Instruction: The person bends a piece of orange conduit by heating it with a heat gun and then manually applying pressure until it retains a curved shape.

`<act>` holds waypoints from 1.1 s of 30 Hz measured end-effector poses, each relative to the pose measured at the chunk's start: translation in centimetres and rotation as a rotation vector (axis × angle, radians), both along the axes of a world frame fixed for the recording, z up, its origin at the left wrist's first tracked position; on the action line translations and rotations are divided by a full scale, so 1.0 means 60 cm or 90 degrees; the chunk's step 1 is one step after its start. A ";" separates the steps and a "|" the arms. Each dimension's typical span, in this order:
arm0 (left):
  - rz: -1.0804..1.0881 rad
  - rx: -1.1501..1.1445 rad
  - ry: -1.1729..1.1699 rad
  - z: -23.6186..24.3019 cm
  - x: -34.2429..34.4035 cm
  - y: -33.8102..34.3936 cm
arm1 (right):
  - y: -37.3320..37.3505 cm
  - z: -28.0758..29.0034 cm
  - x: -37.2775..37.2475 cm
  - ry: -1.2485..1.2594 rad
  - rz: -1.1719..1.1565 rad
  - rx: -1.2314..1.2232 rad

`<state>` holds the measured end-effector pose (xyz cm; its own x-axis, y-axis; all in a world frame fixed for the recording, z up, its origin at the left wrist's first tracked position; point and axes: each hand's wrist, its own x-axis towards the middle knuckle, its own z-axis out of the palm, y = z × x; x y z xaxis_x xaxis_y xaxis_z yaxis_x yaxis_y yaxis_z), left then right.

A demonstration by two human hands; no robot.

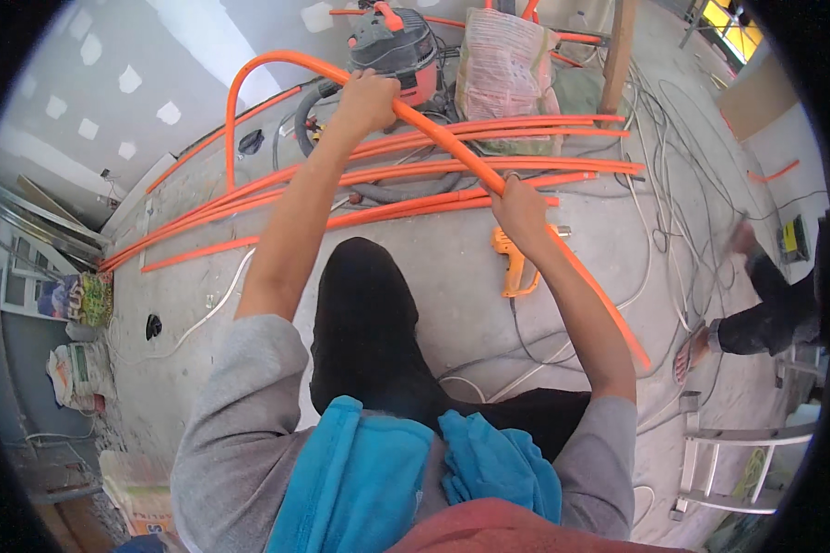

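A long orange pipe (446,138) runs diagonally across the middle, its upper left end curved down in a wide bend. My left hand (368,100) grips it just past that curve, in front of the vacuum. Lower down on the pipe, my right hand (516,206) has its fingers wrapped round the straight length, which continues toward the lower right. An orange heat gun (511,263) with a dark cord lies on the floor below my right hand. More straight orange pipes (599,167) lie in rows behind, across the concrete floor (221,313).
A shop vacuum (401,51), a sack (503,69) and a wooden post (615,55) stand at the back. Cables cross the right floor. Another person's leg (747,330) and bare feet are at right, with an aluminium ladder (742,433) below. Bags and metal channels line the left wall.
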<state>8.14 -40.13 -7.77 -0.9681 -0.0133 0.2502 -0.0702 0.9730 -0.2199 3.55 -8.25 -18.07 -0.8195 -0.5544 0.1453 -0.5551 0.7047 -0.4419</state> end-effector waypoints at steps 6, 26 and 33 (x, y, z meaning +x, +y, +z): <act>0.047 0.054 0.418 -0.078 0.008 -0.005 | 0.013 -0.038 -0.030 0.017 -0.037 0.035; -0.468 1.668 0.237 -0.043 -0.090 0.012 | 0.047 -0.015 -0.071 -0.006 0.011 -0.003; -0.847 1.673 0.078 0.029 -0.096 0.067 | 0.088 0.086 -0.095 -0.281 0.113 -0.019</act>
<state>2.37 -36.08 -6.04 -0.7735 -0.0258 0.6333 0.2875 -0.9047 0.3144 -2.18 -2.99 -12.93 -0.6994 -0.6924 -0.1776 -0.4202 0.5992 -0.6814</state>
